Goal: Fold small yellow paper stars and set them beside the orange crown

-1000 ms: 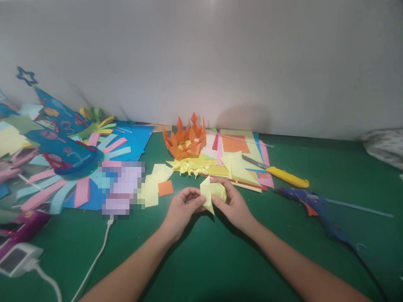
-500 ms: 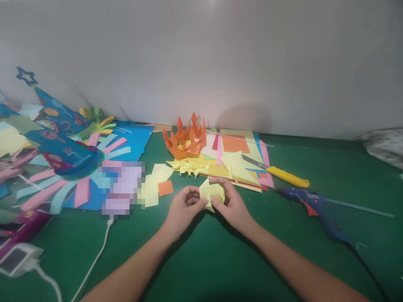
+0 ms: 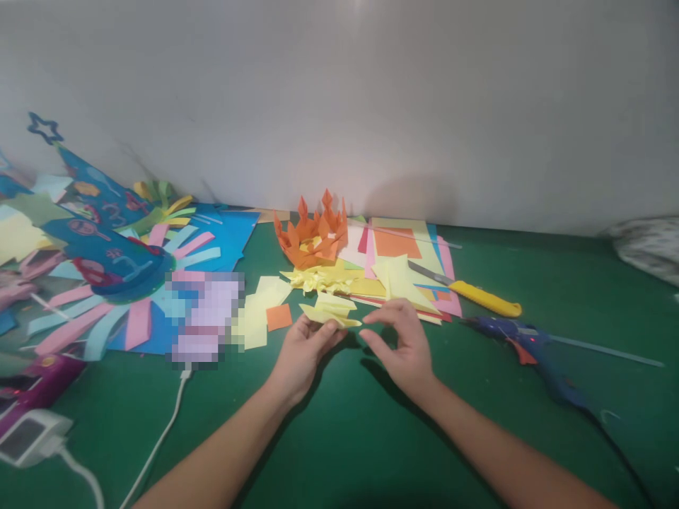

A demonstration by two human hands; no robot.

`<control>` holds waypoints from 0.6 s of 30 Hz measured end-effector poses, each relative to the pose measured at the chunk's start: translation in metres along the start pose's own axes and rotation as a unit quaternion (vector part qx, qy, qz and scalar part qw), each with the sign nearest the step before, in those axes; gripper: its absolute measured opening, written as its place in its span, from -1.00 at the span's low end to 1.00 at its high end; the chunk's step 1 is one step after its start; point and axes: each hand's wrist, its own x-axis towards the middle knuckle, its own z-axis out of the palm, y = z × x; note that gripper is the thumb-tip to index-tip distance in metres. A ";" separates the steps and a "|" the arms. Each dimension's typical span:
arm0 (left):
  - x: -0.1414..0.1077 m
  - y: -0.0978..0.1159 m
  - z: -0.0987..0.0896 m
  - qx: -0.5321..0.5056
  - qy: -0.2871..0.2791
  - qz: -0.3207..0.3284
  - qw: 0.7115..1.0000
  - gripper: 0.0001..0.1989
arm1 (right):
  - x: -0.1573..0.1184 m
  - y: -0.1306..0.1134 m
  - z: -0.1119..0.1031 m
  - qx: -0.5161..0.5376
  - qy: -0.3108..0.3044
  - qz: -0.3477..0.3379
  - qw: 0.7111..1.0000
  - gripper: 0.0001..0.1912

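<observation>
Between the thumb and fingers of my left hand point(image 3: 305, 353) is a folded piece of pale yellow paper point(image 3: 329, 313), lying nearly level with a flap standing up. My right hand point(image 3: 400, 346) is just right of the paper's tip, thumb and fingers apart, holding nothing. Behind the hands lie crumpled yellow paper pieces point(image 3: 323, 281) and an orange folded-paper crown point(image 3: 312, 244). A small orange paper square point(image 3: 279, 317) rests left of my left hand, on pale yellow sheets point(image 3: 253, 326).
A yellow utility knife point(image 3: 485, 297), blade out, leans on a pile of coloured paper point(image 3: 395, 242). Right of it lies a blue glue gun point(image 3: 530, 343) with a cord. Decorated blue cone hats point(image 3: 117, 258), a pixelated phone-like object point(image 3: 206, 322) and white cables point(image 3: 159, 445) fill the left.
My right hand has let go of the yellow paper and moved slightly right. My left hand has tipped the paper flatter and shifted it left.
</observation>
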 end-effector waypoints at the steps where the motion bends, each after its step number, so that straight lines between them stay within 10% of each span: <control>1: 0.000 0.000 0.000 0.000 -0.007 -0.002 1.000 -0.70 | 0.000 -0.001 0.000 -0.018 -0.021 -0.008 1.000 -0.87; 18: 0.000 -0.002 0.001 0.136 -0.038 0.028 0.990 -0.68 | 0.001 -0.006 0.005 0.016 -0.080 0.037 0.996 -0.96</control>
